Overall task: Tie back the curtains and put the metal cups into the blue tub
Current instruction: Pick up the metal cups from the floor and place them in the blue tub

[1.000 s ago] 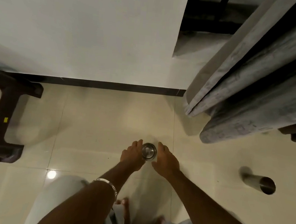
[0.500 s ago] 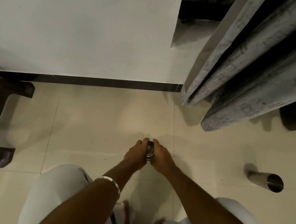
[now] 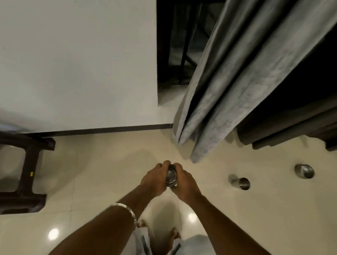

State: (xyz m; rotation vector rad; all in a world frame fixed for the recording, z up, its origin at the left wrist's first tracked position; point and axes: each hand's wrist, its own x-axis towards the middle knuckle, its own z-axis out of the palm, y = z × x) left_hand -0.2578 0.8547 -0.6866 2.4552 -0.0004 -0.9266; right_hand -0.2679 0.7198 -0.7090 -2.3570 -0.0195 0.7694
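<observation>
Feet and pale trouser legs sit nearest, on glossy cream floor tiles (image 3: 96, 182). Above them both forearms reach forward, the left one wearing a silver bangle (image 3: 126, 210). The left hand (image 3: 154, 179) and right hand (image 3: 185, 183) meet around one metal cup (image 3: 171, 175); fingers of both are curled shut on its sides, and its open mouth faces up toward the camera.

To the right, two more cups rest on the tiles, well apart from the hands: a near cup (image 3: 241, 183) and a far cup (image 3: 304, 171), both mouth-up as far as I can tell. A dark stool (image 3: 30, 167) stands at the left. Farther off hang the grey curtain (image 3: 216, 111) folds, loose and not tied back, beside a white wall (image 3: 67, 56) with a dark skirting. The blue tub is not in view.

These cups look like thin steel, so I judge them light, rigid and smooth enough to slip in a loose hold; they would ring and perhaps dent if dropped on tile. A wrap around the wall, or a pinch over the rim, should serve. The curtain is soft and heavy, best gathered mid-height.
</observation>
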